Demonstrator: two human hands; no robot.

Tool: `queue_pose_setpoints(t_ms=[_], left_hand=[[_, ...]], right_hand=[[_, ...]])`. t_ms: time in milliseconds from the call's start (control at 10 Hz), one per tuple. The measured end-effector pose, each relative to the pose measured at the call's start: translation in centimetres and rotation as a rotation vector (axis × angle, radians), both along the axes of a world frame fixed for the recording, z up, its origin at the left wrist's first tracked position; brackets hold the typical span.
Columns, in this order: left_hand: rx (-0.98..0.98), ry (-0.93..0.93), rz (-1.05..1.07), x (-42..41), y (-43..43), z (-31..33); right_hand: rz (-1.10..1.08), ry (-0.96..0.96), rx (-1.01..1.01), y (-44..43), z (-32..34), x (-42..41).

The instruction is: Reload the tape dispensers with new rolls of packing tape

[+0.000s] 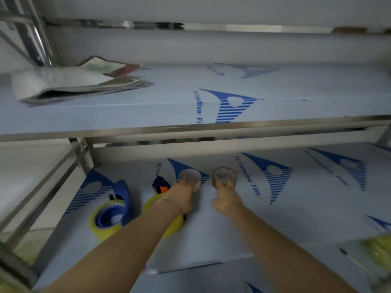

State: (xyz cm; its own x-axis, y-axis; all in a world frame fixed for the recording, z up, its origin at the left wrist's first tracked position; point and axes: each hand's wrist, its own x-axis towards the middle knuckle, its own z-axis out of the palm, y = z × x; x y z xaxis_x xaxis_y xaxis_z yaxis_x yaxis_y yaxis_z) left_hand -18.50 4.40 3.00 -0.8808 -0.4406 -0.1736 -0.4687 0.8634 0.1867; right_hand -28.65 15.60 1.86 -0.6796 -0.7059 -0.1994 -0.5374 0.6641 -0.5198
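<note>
Both arms reach onto the lower shelf [296, 208]. My left hand [179, 197] grips a near-empty tape core [190, 176] with a pale ring. My right hand [226, 197] grips a second core [224, 176] with a brownish ring. A blue tape dispenser [118, 206] loaded with a yellowish tape roll [101, 229] lies at the left. Under my left wrist lies another yellowish roll [152, 204] on a dark dispenser with an orange part [161, 186]. The picture is motion-blurred.
The shelves are covered with white film printed with blue logos. A metal shelf edge [211, 127] runs just above the hands. A stack of papers and bags [74, 81] lies on the upper shelf at left. Yellowish rolls [378, 250] show at the right edge.
</note>
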Motion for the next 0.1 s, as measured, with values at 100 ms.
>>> queue_pose_setpoints(t_ms=[100], left_hand=[[-0.033, 0.057, -0.078, 3.76, -0.73, 0.39]], right_hand=[[-0.055, 0.037, -0.017, 0.08, 1.36, 3.73]])
